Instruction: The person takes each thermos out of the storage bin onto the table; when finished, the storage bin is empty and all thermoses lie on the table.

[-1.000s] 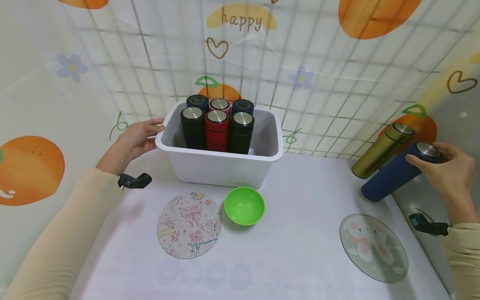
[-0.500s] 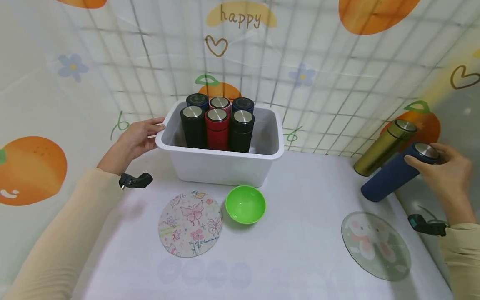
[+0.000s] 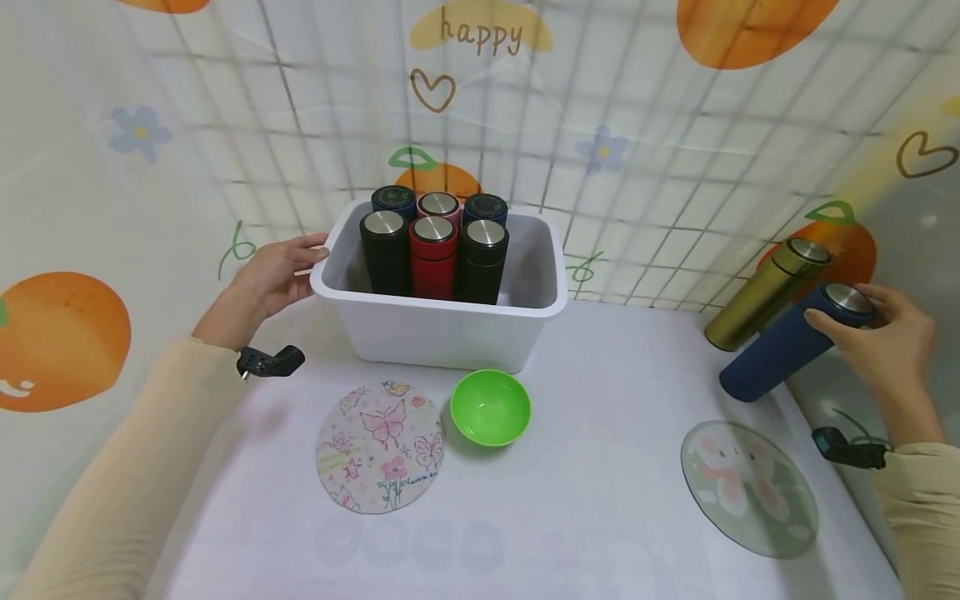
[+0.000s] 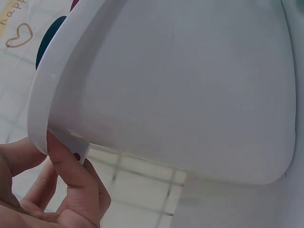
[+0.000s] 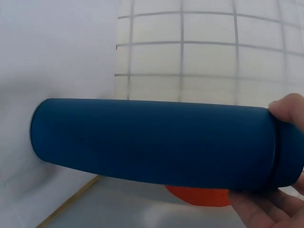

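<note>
Fingers (image 5: 254,211) on the right hand (image 3: 892,342) are gripping the blue bottle (image 3: 780,350) way right of the tub (image 3: 435,337), left hand (image 3: 266,279) is pinching its rim (image 3: 442,307), and a bowl (image 3: 491,408) is sitting just in front.

The white surface (image 3: 607,500) fills the lower centre of the frame. A white sheet (image 3: 517,108) printed with oranges (image 3: 757,29) and "happy" lettering (image 3: 482,32) covers the upper half. Dark grid lines (image 3: 283,75) cross it, possibly lying behind. Light is soft; shadows (image 3: 262,417) are faint.
</note>
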The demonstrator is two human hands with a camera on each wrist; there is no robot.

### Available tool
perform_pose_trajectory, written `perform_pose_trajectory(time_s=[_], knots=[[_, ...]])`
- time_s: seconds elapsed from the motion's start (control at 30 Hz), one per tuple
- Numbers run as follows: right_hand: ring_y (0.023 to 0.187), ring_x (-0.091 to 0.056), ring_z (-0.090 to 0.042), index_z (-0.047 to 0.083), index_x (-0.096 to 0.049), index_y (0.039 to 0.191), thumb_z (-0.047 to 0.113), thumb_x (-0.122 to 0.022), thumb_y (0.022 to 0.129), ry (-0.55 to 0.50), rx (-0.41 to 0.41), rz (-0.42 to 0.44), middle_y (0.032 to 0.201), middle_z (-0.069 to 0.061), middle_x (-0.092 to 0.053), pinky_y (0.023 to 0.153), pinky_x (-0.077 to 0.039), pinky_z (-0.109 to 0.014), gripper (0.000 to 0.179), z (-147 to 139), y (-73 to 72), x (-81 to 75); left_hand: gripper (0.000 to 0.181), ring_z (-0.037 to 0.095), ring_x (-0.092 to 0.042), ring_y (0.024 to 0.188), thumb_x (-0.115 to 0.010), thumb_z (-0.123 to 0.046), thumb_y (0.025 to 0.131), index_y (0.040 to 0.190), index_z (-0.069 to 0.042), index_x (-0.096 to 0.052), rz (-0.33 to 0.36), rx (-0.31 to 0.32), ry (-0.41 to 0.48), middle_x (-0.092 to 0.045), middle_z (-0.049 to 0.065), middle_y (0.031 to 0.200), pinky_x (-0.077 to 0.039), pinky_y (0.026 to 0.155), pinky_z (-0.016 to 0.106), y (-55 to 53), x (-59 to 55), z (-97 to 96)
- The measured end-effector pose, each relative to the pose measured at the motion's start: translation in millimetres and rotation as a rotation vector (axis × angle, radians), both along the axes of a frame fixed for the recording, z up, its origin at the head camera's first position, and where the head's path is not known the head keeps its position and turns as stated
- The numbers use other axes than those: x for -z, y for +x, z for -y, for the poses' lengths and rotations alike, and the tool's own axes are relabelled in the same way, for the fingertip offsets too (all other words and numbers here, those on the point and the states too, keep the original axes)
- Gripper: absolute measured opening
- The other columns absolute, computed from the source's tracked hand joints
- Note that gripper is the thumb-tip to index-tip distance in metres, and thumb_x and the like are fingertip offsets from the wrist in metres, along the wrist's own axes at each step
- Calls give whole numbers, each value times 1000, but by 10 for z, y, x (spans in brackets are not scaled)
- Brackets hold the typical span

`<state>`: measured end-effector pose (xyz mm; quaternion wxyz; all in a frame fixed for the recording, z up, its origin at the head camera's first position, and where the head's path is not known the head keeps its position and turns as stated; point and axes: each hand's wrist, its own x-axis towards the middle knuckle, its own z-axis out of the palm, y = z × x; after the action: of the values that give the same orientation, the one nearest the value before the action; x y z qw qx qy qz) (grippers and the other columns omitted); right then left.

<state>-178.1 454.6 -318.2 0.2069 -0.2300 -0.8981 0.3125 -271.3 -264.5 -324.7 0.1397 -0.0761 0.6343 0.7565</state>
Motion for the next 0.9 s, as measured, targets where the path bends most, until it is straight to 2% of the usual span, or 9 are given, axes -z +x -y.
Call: perform_pose_trajectory(time_s=[0.13, 0.27, 0.43, 0.53, 0.63, 0.77, 0.9], knots=[[93, -37, 8, 18, -46, 151, 49, -74, 85, 13, 40, 18, 102, 28, -42, 76, -34, -16, 79, 28, 3, -10, 60, 15, -63, 96, -60, -13, 101, 156, -12, -35, 3, 2, 0, -46, 5, 132, -55, 79, 25, 1, -6, -6], [105, -42, 3, 22, -47, 150, 50, -75, 84, -8, 76, 14, 113, 24, -49, 82, -35, -18, 78, 54, 4, -20, 58, 16, -63, 98, -60, -13, 101, 155, -12, -37, 3, -11, -7, -47, 5, 133, -56, 80, 25, 13, -5, -4], [128, -44, -9, 23, -49, 149, 47, -77, 83, -22, 98, -26, 134, 11, -53, 100, -36, -23, 75, 88, -8, -74, 57, 16, -63, 99, -60, -13, 101, 154, -12, -39, 2, -30, -7, -47, 4, 132, -56, 80, 25, 19, 5, 2], [138, -40, -20, 21, -46, 151, 45, -74, 86, -4, 80, -47, 148, 1, -47, 111, -33, -31, 75, 126, 7, -133, 56, 16, -64, 98, -60, -13, 101, 153, -12, -40, 4, -37, -3, -49, 4, 131, -56, 80, 26, 22, 3, 2], [142, -35, -25, 17, -40, 154, 41, -71, 89, 9, 49, -80, 156, -7, -38, 115, -29, -34, 76, 181, 38, -192, 56, 16, -64, 98, -61, -13, 101, 153, -12, -39, 5, -30, 0, -50, 4, 130, -56, 80, 26, 25, 1, -5], [145, -30, -21, 13, -38, 154, 36, -71, 90, 9, -2, -135, 158, -8, -35, 118, -21, -31, 75, 267, 74, -296, 57, 16, -64, 99, -61, -14, 101, 154, -12, -40, 4, -25, -11, -52, 3, 128, -56, 81, 26, 31, -2, -11], [144, -32, -17, 13, -42, 152, 33, -73, 90, 24, -49, -197, 156, -6, -38, 117, -21, -27, 72, 383, 80, -420, 57, 16, -64, 99, -62, -14, 101, 153, -12, -40, -2, -32, -14, -53, 2, 127, -56, 80, 26, 31, 2, -1]])
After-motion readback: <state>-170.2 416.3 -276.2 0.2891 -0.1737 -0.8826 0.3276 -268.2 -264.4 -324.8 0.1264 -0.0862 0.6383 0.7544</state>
